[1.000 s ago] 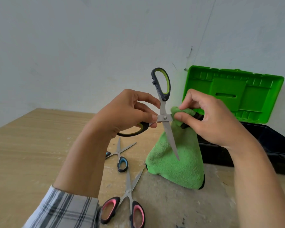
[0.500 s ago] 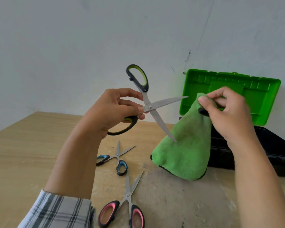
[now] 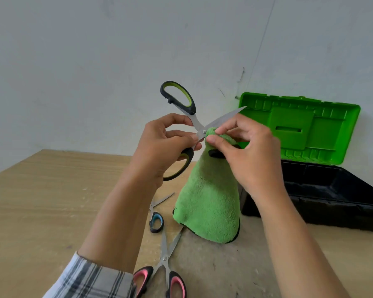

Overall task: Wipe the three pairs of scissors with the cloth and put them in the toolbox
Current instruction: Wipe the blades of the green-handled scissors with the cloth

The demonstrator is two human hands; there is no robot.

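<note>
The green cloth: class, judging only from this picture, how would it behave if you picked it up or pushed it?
Probably floppy: the cloth hangs in a limp cone from the right hand pinching its top. Likely light, since fingertips alone hold it. Its fuzzy pile suggests it would drag and bunch rather than slide on the table.

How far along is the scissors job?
Done: nothing is visibly in the toolbox. In hand: left hand holds the green scissors open; right hand presses the cloth at the pivot. Left: blue scissors and pink scissors lie on the table.
</note>
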